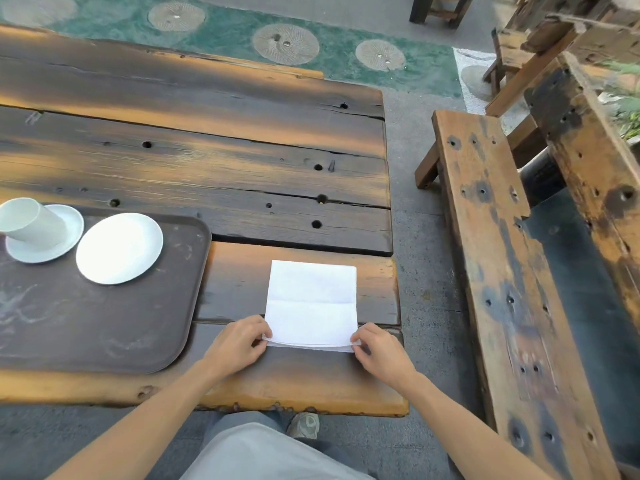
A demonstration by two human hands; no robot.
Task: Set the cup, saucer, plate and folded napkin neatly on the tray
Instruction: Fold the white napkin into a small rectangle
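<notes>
A white square paper napkin (pixel 311 303) lies flat on a weathered, dark-stained wooden plank table (pixel 214 168), just right of a dark brown plastic tray (pixel 104 323) with rounded corners. A faint horizontal crease crosses the napkin's middle. The person's left hand (pixel 239 344) pinches the napkin's near left corner, and the right hand (pixel 381 351) pinches the near right corner, lifting that edge slightly so thin layers show. On the tray's far side sits a round white plate (pixel 119 248), smooth and glossy. Just left of it, a white cup (pixel 31 221) stands on a white saucer (pixel 69 233) at the picture's edge. The tray's surface is scuffed with pale marks. A rough wooden bench (pixel 502 271), pitted with dark holes, stands to the right on grey paving.
</notes>
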